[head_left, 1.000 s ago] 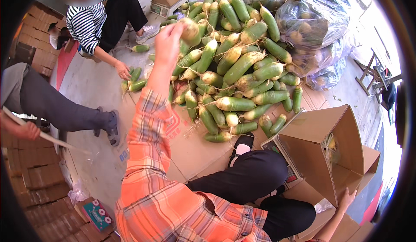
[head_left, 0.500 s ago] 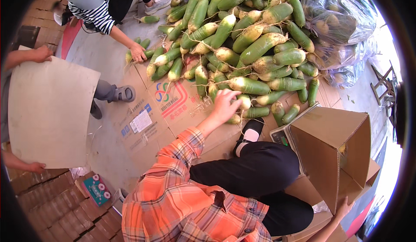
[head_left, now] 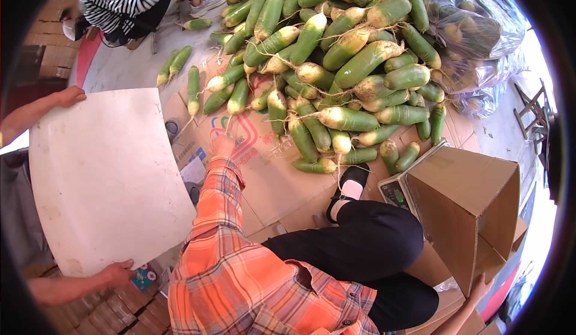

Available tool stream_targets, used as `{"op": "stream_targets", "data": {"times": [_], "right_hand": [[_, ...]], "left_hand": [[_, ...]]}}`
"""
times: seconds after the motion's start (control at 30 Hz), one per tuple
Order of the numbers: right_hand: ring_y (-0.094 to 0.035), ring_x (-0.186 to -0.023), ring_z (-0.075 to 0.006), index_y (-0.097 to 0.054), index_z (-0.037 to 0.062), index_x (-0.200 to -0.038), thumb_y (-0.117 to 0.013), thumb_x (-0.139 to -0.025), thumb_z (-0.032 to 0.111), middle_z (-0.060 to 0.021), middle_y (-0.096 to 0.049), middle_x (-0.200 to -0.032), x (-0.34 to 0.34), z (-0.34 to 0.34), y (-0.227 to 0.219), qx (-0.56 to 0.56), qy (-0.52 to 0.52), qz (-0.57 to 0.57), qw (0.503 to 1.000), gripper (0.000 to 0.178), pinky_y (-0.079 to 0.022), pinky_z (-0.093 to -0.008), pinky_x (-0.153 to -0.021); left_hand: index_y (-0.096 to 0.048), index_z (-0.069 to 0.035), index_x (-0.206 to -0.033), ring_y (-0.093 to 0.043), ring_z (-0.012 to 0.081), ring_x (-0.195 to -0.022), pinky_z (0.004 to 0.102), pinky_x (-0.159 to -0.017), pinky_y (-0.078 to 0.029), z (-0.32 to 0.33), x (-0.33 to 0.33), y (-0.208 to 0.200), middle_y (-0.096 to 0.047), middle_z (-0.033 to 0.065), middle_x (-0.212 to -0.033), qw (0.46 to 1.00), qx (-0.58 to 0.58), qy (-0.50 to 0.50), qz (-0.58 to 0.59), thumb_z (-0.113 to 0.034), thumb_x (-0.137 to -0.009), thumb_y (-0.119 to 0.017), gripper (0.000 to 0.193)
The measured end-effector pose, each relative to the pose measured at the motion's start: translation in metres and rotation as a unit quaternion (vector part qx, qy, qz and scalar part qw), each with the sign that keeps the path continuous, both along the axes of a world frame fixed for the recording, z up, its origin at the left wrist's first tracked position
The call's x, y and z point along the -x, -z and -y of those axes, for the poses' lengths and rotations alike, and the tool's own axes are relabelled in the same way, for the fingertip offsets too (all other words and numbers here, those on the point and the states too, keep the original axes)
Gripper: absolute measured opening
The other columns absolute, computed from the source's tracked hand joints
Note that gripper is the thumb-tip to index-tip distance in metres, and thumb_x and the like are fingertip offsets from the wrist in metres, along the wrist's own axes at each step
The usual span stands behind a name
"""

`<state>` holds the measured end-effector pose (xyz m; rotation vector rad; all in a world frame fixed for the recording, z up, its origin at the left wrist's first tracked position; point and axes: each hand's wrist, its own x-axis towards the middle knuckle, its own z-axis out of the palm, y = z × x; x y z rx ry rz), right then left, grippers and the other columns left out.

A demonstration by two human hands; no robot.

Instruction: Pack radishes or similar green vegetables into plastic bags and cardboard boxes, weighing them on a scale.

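A big heap of green radishes (head_left: 348, 65) with pale, rooty ends lies in front of me. My left hand (head_left: 224, 145) reaches forward over the flattened cardboard (head_left: 255, 182), just short of the heap's left edge; its fingers are too indistinct to read. Closest to it are a green radish (head_left: 238, 98) at the heap's edge and a loose radish (head_left: 192, 89) beside it. At the lower right, my right hand (head_left: 479, 288) grips the edge of an open cardboard box (head_left: 459, 179), which lies on its side on a scale (head_left: 395, 192). The box's inside is mostly hidden.
On the left another person's two hands hold a large pale board (head_left: 108, 179). A person in a striped top (head_left: 117, 8) crouches at the far left. Plastic bags of radishes (head_left: 474, 35) stand at the back right; stacked brown cartons (head_left: 114, 308) fill the lower left.
My left hand has swung left from the heap's front. The other person's board has moved right, nearer me. The striped-top person's hand has withdrawn from the radishes. My right hand stays on the box.
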<state>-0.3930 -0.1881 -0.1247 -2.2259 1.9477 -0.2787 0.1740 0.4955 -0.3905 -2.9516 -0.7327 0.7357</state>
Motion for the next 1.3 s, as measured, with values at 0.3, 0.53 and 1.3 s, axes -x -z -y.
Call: {"op": "stream_targets", "data": {"times": [0.3, 0.53, 1.3], "right_hand": [[-0.052, -0.099, -0.0252, -0.040, -0.0056, -0.123, -0.058, -0.080, 0.019, -0.0185, -0.053, -0.112, -0.003, -0.007, -0.007, -0.007, 0.011, -0.007, 1.000, 0.054, -0.041, -0.0326, -0.087], [-0.052, -0.098, -0.0250, -0.040, -0.0054, -0.122, -0.058, -0.080, 0.015, -0.0178, -0.053, -0.112, -0.006, -0.003, 0.010, -0.010, -0.012, 0.054, 0.998, 0.050, -0.040, -0.0325, -0.087], [-0.054, -0.095, -0.0234, -0.045, -0.0059, -0.118, -0.058, -0.081, 0.016, -0.0168, -0.054, -0.110, 0.014, 0.012, 0.022, 0.015, -0.031, 0.104, 0.994, 0.045, -0.043, -0.0314, -0.082]], "left_hand": [[-0.058, -0.004, -0.073, -0.056, 0.0186, -0.058, 0.0282, -0.053, -0.045, 0.020, 0.007, 0.043, -0.056, 0.0077, -0.062, 0.870, 0.400, -0.227, 0.175, -0.016, -0.077, -0.051, 0.016], [-0.052, -0.008, -0.072, -0.043, 0.0097, -0.052, 0.0238, -0.051, -0.039, 0.061, -0.006, -0.096, -0.042, -0.0009, -0.059, 0.667, 0.673, -0.172, 0.272, -0.014, -0.081, -0.050, 0.011], [-0.051, -0.002, -0.110, -0.040, 0.0068, -0.058, 0.0221, -0.054, -0.037, 0.351, 0.000, -0.271, -0.043, -0.0015, -0.063, 0.571, 0.696, 0.370, 0.229, -0.013, -0.080, -0.060, 0.033]]}}
